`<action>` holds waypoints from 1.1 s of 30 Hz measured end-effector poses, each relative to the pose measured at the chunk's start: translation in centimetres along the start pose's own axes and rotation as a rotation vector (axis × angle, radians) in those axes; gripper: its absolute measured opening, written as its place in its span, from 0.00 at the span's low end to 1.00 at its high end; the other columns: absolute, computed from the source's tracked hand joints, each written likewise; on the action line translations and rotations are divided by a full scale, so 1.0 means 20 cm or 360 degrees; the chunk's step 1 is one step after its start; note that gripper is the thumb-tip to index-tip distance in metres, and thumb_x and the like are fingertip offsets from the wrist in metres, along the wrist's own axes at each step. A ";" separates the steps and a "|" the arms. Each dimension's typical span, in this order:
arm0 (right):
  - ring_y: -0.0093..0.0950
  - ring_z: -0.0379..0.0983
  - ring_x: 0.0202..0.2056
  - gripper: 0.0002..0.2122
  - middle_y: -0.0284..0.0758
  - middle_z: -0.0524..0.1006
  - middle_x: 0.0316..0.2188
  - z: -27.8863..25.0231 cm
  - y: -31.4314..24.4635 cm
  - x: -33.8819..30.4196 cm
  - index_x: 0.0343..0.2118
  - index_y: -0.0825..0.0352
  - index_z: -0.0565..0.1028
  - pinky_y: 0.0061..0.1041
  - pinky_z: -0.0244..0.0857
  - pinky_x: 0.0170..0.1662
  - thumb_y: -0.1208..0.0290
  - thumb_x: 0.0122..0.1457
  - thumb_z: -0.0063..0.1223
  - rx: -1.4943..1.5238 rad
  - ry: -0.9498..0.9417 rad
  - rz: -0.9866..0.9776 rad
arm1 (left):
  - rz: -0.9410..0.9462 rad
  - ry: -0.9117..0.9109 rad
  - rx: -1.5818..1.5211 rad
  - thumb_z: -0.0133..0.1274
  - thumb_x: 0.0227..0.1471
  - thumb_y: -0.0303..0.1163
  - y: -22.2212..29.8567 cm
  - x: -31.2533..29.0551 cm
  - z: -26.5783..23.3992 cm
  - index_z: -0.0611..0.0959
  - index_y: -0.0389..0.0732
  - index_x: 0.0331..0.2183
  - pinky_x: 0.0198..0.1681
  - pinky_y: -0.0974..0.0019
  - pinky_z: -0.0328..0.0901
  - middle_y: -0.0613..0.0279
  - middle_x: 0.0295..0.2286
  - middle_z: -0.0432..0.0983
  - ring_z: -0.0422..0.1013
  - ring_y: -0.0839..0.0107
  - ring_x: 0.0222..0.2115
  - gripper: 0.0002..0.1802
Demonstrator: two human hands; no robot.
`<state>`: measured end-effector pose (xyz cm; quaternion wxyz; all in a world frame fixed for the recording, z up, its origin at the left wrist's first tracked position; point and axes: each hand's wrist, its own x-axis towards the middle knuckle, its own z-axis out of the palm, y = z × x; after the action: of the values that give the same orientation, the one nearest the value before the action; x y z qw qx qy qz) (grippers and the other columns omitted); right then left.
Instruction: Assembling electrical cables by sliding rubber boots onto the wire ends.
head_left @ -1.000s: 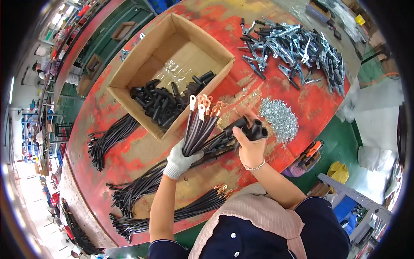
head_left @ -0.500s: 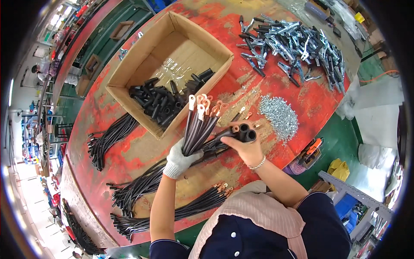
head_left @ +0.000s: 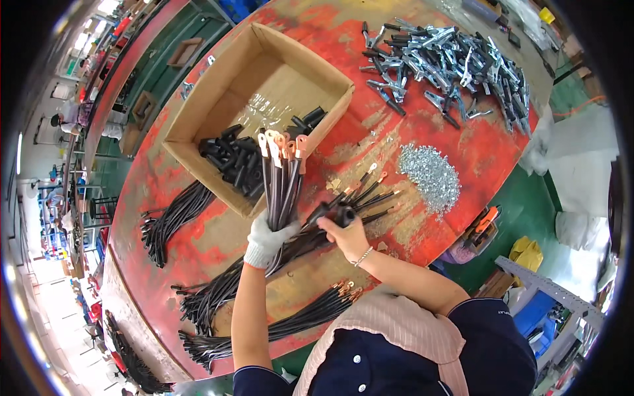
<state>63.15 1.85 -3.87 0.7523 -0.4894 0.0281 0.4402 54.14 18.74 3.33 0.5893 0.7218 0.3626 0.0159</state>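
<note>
Across a worn red table (head_left: pixel 422 135), the gloved left hand (head_left: pixel 266 243) grips a bundle of black cables (head_left: pixel 281 188), copper ends (head_left: pixel 302 142) up, near the cardboard box (head_left: pixel 297 82). The bare right hand (head_left: pixel 348 239) is closed around black sleeves (head_left: pixel 345 216). The cables look bendy and fairly light, likely best held just below the ends; the sleeves seem soft, perhaps slippery.

- Your left hand (head_left: pixel 265 243) has swung left, bringing its cables (head_left: pixel 282 178) in front of the box (head_left: pixel 307 72).
- Your right hand (head_left: pixel 347 237) has drawn left with its sleeves (head_left: pixel 344 215), baring more loose ends (head_left: pixel 376 199).
</note>
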 end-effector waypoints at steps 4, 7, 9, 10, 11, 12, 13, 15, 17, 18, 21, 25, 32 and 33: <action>0.15 0.64 0.18 0.14 0.28 0.74 0.24 -0.11 0.09 0.05 0.38 0.66 0.71 0.18 0.59 0.22 0.64 0.56 0.62 -0.0582 -0.0358 0.0425 | 0.0034 0.0116 0.0094 0.63 0.41 0.30 0.06 0.00 0.00 0.80 0.35 0.34 0.36 0.70 0.67 0.65 0.28 0.78 0.71 0.78 0.29 0.15; 0.16 0.67 0.23 0.14 0.29 0.75 0.28 -0.28 0.03 0.05 0.38 0.66 0.70 0.20 0.61 0.26 0.62 0.57 0.60 -0.0755 -0.0665 0.0724 | 0.0042 0.0044 0.0125 0.64 0.41 0.31 0.07 0.01 -0.04 0.80 0.33 0.37 0.38 0.68 0.67 0.64 0.29 0.79 0.72 0.76 0.30 0.19; 0.17 0.69 0.28 0.10 0.32 0.77 0.32 -0.36 -0.03 0.02 0.37 0.66 0.70 0.19 0.62 0.30 0.67 0.58 0.58 -0.0820 -0.0734 0.0768 | -0.0083 -0.0094 0.0023 0.64 0.42 0.31 0.05 0.00 -0.08 0.81 0.33 0.38 0.39 0.68 0.67 0.63 0.30 0.79 0.72 0.76 0.31 0.19; 0.19 0.69 0.30 0.10 0.32 0.76 0.33 -0.37 -0.07 0.01 0.37 0.66 0.70 0.20 0.63 0.32 0.69 0.58 0.58 -0.0680 -0.0734 0.0595 | -0.0147 -0.0165 -0.0028 0.64 0.42 0.31 0.05 0.00 -0.08 0.81 0.33 0.39 0.40 0.68 0.67 0.62 0.31 0.80 0.73 0.75 0.31 0.20; 0.20 0.70 0.32 0.09 0.33 0.76 0.35 -0.38 -0.14 0.00 0.37 0.66 0.70 0.20 0.63 0.35 0.71 0.58 0.57 -0.0540 -0.0732 0.0423 | -0.0143 -0.0194 -0.0096 0.64 0.42 0.31 0.05 0.00 -0.08 0.81 0.33 0.38 0.40 0.69 0.67 0.61 0.31 0.80 0.73 0.75 0.32 0.19; 0.21 0.70 0.34 0.09 0.33 0.75 0.36 -0.37 -0.20 -0.01 0.38 0.65 0.70 0.21 0.64 0.37 0.72 0.58 0.57 -0.0396 -0.0728 0.0253 | -0.0143 -0.0224 -0.0162 0.64 0.42 0.30 0.06 -0.01 -0.08 0.81 0.33 0.38 0.41 0.69 0.67 0.61 0.32 0.80 0.73 0.75 0.32 0.19; 0.23 0.71 0.36 0.08 0.33 0.75 0.37 -0.34 -0.27 0.00 0.39 0.65 0.69 0.23 0.65 0.40 0.74 0.58 0.56 -0.0293 -0.0612 0.0099 | -0.0147 -0.0249 -0.0221 0.64 0.42 0.30 0.07 -0.02 -0.08 0.81 0.33 0.38 0.41 0.69 0.68 0.60 0.33 0.81 0.73 0.75 0.32 0.19; 0.26 0.72 0.40 0.09 0.33 0.74 0.38 -0.24 -0.42 0.03 0.40 0.65 0.68 0.25 0.66 0.44 0.79 0.58 0.54 -0.0085 -0.0368 -0.0207 | -0.0138 -0.0252 -0.0234 0.64 0.42 0.28 0.07 -0.03 -0.05 0.81 0.33 0.38 0.41 0.69 0.68 0.60 0.32 0.81 0.73 0.75 0.32 0.18; 0.29 0.72 0.46 0.11 0.32 0.73 0.39 -0.11 -0.59 0.02 0.42 0.64 0.67 0.30 0.66 0.49 0.82 0.58 0.52 0.0251 -0.0185 -0.0335 | -0.0134 -0.0263 -0.0219 0.64 0.42 0.27 0.04 -0.04 -0.05 0.81 0.33 0.38 0.41 0.69 0.68 0.61 0.32 0.81 0.73 0.76 0.32 0.18; 0.32 0.72 0.49 0.12 0.32 0.71 0.41 -0.08 -0.62 0.04 0.42 0.63 0.66 0.33 0.67 0.50 0.84 0.59 0.50 0.0360 -0.0196 -0.0543 | -0.0134 -0.0272 -0.0200 0.65 0.42 0.27 -0.01 -0.05 -0.05 0.81 0.33 0.38 0.41 0.69 0.68 0.61 0.32 0.81 0.73 0.76 0.32 0.18; 0.32 0.73 0.48 0.11 0.33 0.71 0.43 0.03 -0.70 0.09 0.42 0.65 0.66 0.33 0.66 0.52 0.85 0.58 0.50 0.0695 -0.0231 -0.0733 | -0.0138 -0.0327 -0.0087 0.65 0.42 0.25 0.02 -0.07 -0.04 0.81 0.33 0.39 0.41 0.70 0.68 0.63 0.33 0.80 0.73 0.77 0.33 0.19; 0.33 0.72 0.50 0.12 0.31 0.68 0.44 0.04 -0.73 0.13 0.42 0.63 0.66 0.38 0.65 0.56 0.86 0.59 0.48 0.0611 -0.0348 -0.0792 | -0.0147 -0.0353 -0.0118 0.65 0.42 0.25 0.07 -0.09 -0.02 0.80 0.33 0.41 0.43 0.70 0.67 0.63 0.36 0.80 0.72 0.77 0.35 0.21; 0.33 0.71 0.50 0.12 0.32 0.67 0.45 0.04 -0.72 0.11 0.43 0.64 0.66 0.39 0.64 0.57 0.87 0.59 0.48 0.0456 -0.0376 -0.0834 | -0.0172 -0.0335 -0.0051 0.66 0.42 0.27 0.10 -0.10 -0.01 0.80 0.33 0.42 0.44 0.69 0.67 0.62 0.36 0.80 0.72 0.76 0.36 0.22; 0.34 0.71 0.50 0.13 0.32 0.67 0.45 0.04 -0.71 0.11 0.43 0.64 0.66 0.39 0.64 0.57 0.87 0.59 0.47 0.0457 -0.0377 -0.0850 | -0.0180 -0.0326 -0.0026 0.66 0.42 0.27 0.10 -0.10 -0.02 0.80 0.33 0.42 0.44 0.69 0.67 0.62 0.36 0.80 0.72 0.76 0.36 0.22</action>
<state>74.00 2.08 5.61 0.9006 -0.3136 -0.1271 0.2728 53.49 17.77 6.02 0.6291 0.6932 0.3404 -0.0881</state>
